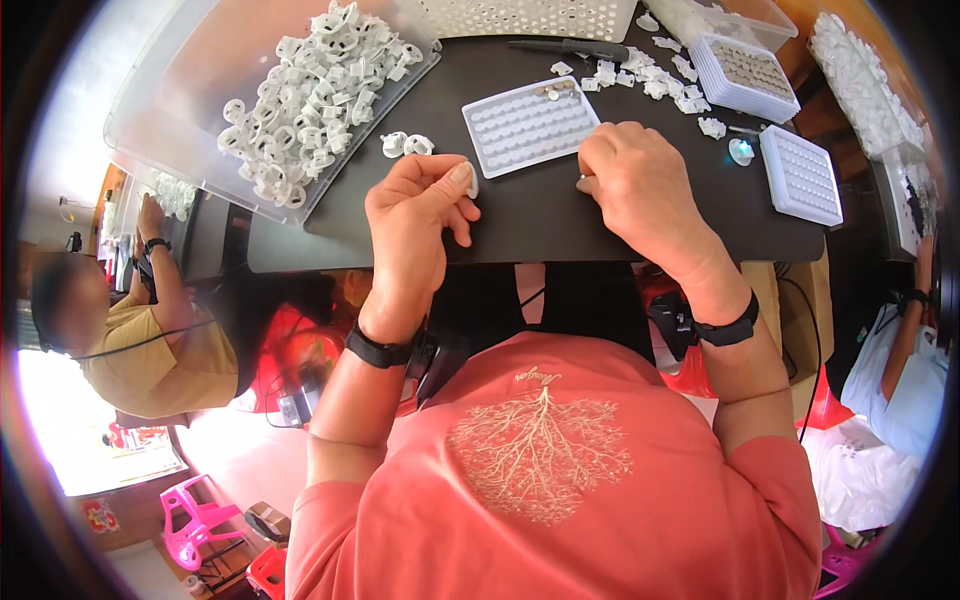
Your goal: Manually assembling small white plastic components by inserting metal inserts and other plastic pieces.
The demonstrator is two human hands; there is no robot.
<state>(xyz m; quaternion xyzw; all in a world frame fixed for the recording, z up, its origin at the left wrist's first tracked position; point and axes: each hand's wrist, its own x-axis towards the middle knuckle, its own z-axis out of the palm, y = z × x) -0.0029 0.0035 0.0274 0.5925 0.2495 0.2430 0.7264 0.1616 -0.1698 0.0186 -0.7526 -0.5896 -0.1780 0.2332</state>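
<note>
My left hand [418,212] pinches a small white plastic part [473,181] between thumb and forefinger, just above the dark table's near edge. My right hand [645,190] is closed in a pinch beside the tray's right corner; a tiny pale bit shows at its fingertips, too small to name. Between and beyond the hands lies a white tray [525,135] with rows of small hollows. A few small round metal pieces [558,90] sit in its far right corner. Two white plastic parts [406,144] rest just beyond my left hand.
A clear bin [165,120] at left holds many white plastic parts [310,100]. At right are loose white parts [655,80], a glowing part [740,151], stacked trays [745,78] and another tray [802,175]. A dark pen-like tool [570,47] lies behind. Other people sit at both sides.
</note>
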